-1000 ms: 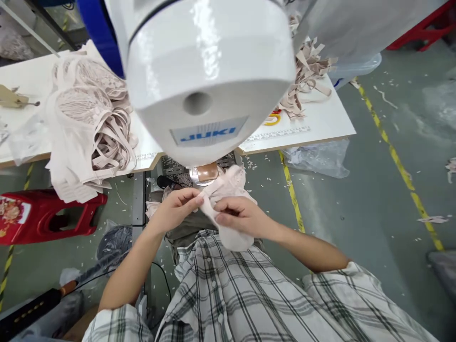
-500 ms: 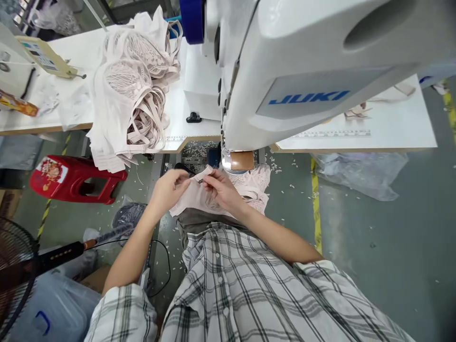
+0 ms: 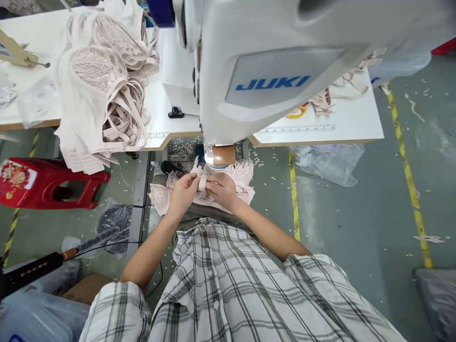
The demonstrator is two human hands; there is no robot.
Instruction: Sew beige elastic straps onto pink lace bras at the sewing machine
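My left hand (image 3: 184,191) pinches one side of a pale pink bra strap (image 3: 203,181), just below the head of the sewing machine (image 3: 218,123). On the other side, the fingers of my right hand (image 3: 223,191) are closed on the same strap. The strap stands up as a small loop between my fingertips. The rest of the lace bra (image 3: 160,197) lies over my lap beneath both hands and spreads out to either side. My fingers hide part of the strap.
A heap of matching lace bras (image 3: 99,71) hangs over the front edge of the white table (image 3: 153,90). Yellow-handled scissors (image 3: 297,113) lie near fabric scraps right of the machine. A red stool (image 3: 53,183) stands on the floor at left, above a fan handle (image 3: 35,270).
My left hand has come in to grip the strap beside my right hand. The strap has turned upright into a loop, and lace now shows on the left. My view has shifted right.
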